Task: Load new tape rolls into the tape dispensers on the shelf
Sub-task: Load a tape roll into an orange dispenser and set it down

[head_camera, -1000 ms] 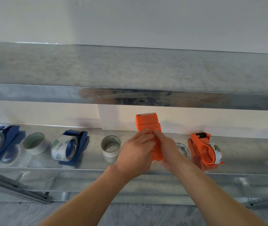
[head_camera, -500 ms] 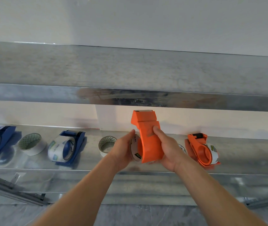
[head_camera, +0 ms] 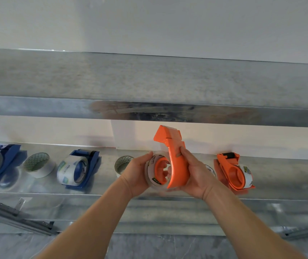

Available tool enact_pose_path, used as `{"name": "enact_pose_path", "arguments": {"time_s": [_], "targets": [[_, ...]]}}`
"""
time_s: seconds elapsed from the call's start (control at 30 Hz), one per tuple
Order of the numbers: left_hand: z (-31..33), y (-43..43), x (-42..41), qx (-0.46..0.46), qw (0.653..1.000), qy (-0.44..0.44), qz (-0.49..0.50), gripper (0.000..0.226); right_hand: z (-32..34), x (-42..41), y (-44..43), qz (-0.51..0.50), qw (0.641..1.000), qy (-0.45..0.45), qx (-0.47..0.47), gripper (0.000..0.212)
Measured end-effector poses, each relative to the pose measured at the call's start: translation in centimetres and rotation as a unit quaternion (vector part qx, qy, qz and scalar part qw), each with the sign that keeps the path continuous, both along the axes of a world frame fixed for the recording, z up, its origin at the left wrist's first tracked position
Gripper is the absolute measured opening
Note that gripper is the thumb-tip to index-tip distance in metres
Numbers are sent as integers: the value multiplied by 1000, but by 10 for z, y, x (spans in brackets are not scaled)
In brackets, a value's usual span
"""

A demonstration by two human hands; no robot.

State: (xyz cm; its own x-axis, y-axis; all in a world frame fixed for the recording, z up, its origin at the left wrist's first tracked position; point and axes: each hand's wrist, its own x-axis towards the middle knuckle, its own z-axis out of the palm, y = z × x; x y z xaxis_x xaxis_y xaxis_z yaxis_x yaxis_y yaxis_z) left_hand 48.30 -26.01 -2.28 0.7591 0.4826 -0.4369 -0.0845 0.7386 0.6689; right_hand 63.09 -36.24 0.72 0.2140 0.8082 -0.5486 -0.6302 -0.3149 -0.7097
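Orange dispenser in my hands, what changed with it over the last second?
The orange dispenser turned from edge-on to side-on, exposing the clear tape roll on its hub. The left hand slid off the body to cup the roll; the right hand moved to grip the curved body. The blue dispensers, loose rolls and second orange dispenser on the shelf stayed put.

Storeroom or workshop: galvanized metal shelf [head_camera: 289, 174], packing-tape dispensers [head_camera: 93, 163] lined up.
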Motion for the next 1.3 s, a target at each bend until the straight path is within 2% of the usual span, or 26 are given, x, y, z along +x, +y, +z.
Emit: {"name": "enact_pose_path", "arguments": {"time_s": [0.13, 0.2, 0.27, 0.3, 0.4, 0.47, 0.6, 0.67, 0.73, 0.8, 0.9, 0.97, 1.03, 1.13, 1.3], "targets": [[2, 1, -3, 23, 1000, 3, -17, 40, -1, 3, 3, 1, 1000, -15, -25, 50], [4, -1, -4, 42, 999, 11, -12, 41, -3, 4, 6, -27, 998, -39, -49, 46], [3, -3, -2, 50, 999, 9, -12, 61, -5, 7, 9, -63, 990, -108, -69, 42], [3, -4, -1, 46, 999, 12, -7, 63, -8, 8, 10, -68, 981, -164, -78, 42], [0, -6, 1, 37, 999, 9, 35, 43, -12, 8, 11, -102, 941, -316, -68, 24], [1, -8, 3, 36, 998, 21, 46, 37, -11, 8, 13, -126, 927, -349, -44, 11], [6, -7, 4, 37, 995, 53, 78, 27, -7, 6, 16, -91, 913, -397, -21, 28], [6, -6, 1, 57, 990, 81, 98, 38, -8, 6, 16, -62, 922, -381, 3, 42], [6, -1, 1, 79, 982, 122, 119, 60, -8, 5, 16, -26, 932, -361, 28, 50], [9, 0, 4, 90, 973, 162, 136, 74, -12, 4, 17, 13, 928, -370, 37, 44], [19, -4, 13, 152, 947, 244, 143, 82, -25, 0, 22, 22, 906, -422, -2, 23], [29, -6, 22, 176, 938, 269, 130, 75, -34, -1, 26, -28, 920, -390, -30, 13], [36, -5, 29, 150, 950, 244, 125, 51, -44, 2, 31, -68, 949, -303, -47, 12], [40, -1, 33, 82, 968, 199, 133, 14, -56, 5, 38, -90, 965, -237, -71, 14], [26, 3, 39, 113, 966, 218, 77, 30, -61, 3, 44, -116, 973, -172, -101, 18]]}}
